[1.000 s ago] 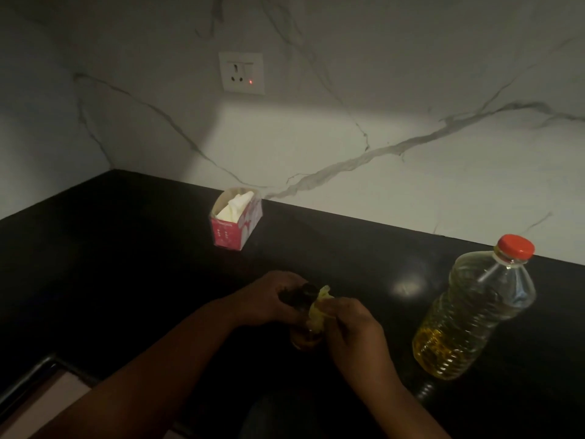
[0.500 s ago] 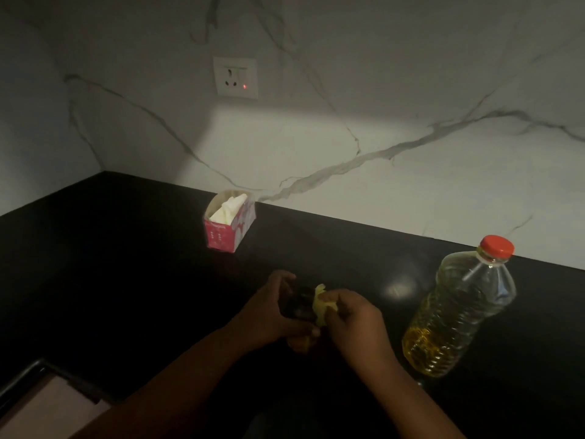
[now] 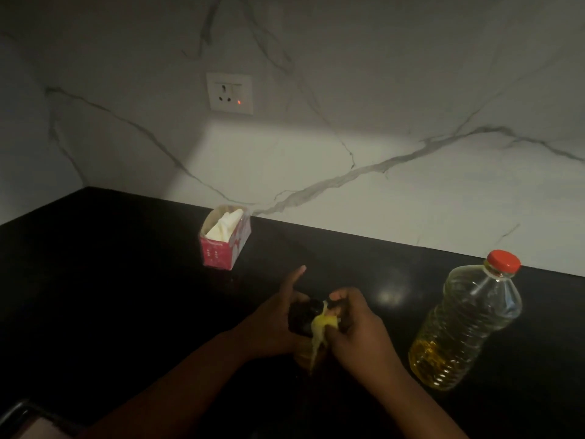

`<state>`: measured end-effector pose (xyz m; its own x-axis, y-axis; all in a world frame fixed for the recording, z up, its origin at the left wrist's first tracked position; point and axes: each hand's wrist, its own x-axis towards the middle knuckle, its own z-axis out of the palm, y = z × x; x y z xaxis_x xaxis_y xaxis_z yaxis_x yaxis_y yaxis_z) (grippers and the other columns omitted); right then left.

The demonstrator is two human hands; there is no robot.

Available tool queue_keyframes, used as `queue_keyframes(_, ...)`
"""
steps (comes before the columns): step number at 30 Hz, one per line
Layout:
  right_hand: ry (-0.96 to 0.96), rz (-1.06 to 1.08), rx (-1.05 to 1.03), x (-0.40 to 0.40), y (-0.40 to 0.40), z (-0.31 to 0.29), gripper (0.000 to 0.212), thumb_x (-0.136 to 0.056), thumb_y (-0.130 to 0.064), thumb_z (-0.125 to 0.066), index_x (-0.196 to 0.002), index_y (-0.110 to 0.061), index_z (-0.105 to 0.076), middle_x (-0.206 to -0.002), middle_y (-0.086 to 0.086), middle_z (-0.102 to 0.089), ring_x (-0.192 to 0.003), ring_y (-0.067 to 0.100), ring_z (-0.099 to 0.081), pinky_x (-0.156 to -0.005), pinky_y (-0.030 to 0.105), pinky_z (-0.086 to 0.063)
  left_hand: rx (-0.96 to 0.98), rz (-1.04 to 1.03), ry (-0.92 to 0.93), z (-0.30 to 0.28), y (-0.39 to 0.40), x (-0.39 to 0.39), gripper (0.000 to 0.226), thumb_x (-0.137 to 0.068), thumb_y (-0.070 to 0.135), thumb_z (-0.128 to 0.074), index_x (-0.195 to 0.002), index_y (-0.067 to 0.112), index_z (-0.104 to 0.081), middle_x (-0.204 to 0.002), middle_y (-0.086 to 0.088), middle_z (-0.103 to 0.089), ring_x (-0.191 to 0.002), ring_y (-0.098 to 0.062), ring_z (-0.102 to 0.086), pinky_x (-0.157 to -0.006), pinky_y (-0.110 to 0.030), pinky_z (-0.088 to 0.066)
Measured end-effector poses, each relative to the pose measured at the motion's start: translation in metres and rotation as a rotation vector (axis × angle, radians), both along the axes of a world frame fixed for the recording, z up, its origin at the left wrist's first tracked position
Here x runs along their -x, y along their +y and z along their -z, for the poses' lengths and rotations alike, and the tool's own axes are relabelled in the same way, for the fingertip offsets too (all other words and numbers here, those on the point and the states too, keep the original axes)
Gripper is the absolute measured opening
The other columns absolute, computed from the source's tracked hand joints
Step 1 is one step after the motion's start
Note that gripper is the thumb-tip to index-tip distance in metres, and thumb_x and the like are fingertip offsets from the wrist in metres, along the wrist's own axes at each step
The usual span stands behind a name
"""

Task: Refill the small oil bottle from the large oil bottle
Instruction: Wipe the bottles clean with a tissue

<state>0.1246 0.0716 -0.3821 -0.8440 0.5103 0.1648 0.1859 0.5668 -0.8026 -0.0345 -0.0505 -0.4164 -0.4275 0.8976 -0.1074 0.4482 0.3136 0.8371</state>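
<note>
The small oil bottle [image 3: 303, 316], dark at its top, stands on the black counter between my two hands. My left hand [image 3: 278, 324] grips it from the left, with one finger sticking straight up. My right hand [image 3: 354, 324] presses a yellowish tissue [image 3: 321, 327] against the bottle's right side. The bottle's lower part is mostly hidden by hands and tissue. The large oil bottle [image 3: 465, 324], clear plastic with a red cap and oil filling its lower third, stands capped to the right, apart from my hands.
A pink tissue box [image 3: 225, 247] with white tissues stands near the marble wall at the back. A wall socket [image 3: 229, 93] with a red light is above it. A sink edge [image 3: 22, 416] shows at bottom left.
My left hand has shifted its hold and one finger now points up. My right hand has moved the tissue lower along the small bottle. The large bottle has not moved.
</note>
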Motion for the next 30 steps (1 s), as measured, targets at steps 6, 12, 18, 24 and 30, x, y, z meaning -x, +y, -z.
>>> queue_keyframes(6,-0.015,0.013,0.102,0.005,0.013,-0.001,0.047,-0.085,0.005,-0.058,-0.106,-0.035,-0.047,-0.094,-0.009,-0.067,-0.081,-0.003,-0.066,-0.063,0.015,-0.052,0.081,0.151,0.022,-0.012,0.007,0.018,0.126,-0.059,0.039,-0.091,-0.13,0.08,0.005,-0.136,0.022,-0.048,-0.129,-0.005,-0.05,-0.111,-0.043,-0.043)
queue_keyframes(12,0.035,0.093,0.227,0.005,0.01,0.002,0.039,-0.084,0.01,-0.059,-0.102,-0.024,-0.058,-0.093,-0.001,-0.071,-0.08,0.003,-0.069,-0.065,0.015,-0.052,-0.017,0.068,0.141,-0.008,0.007,0.003,0.127,-0.052,0.059,-0.089,-0.13,0.075,0.01,-0.124,0.034,-0.027,-0.121,0.004,-0.04,-0.098,-0.017,-0.034)
queue_keyframes(18,0.01,0.145,0.179,0.003,0.003,0.002,0.038,-0.085,0.006,-0.061,-0.104,-0.027,-0.058,-0.094,-0.003,-0.071,-0.083,0.004,-0.068,-0.069,0.016,-0.052,-0.222,-0.175,0.182,0.016,0.006,-0.023,0.103,-0.063,0.05,-0.087,-0.133,0.062,-0.013,-0.127,0.015,-0.038,-0.12,-0.003,-0.046,-0.103,-0.02,-0.04)
queue_keyframes(24,-0.016,0.167,0.237,0.0,-0.003,-0.005,0.041,-0.081,0.008,-0.066,-0.111,-0.019,-0.057,-0.095,0.005,-0.07,-0.085,0.011,-0.069,-0.076,0.027,-0.057,-0.164,0.064,0.067,0.014,0.01,0.004,0.11,-0.056,0.054,-0.083,-0.129,0.08,-0.006,-0.122,0.028,-0.043,-0.121,-0.004,-0.047,-0.108,-0.038,-0.043)
queue_keyframes(30,-0.066,0.134,0.161,0.001,-0.012,-0.018,0.043,-0.082,0.012,-0.062,-0.11,-0.019,-0.054,-0.095,0.003,-0.068,-0.082,0.002,-0.067,-0.068,0.014,-0.052,-0.009,0.384,0.01,0.003,0.024,0.047,0.13,-0.05,0.054,-0.092,-0.139,0.074,0.0,-0.121,0.029,-0.056,-0.122,-0.003,-0.055,-0.109,-0.043,-0.044)
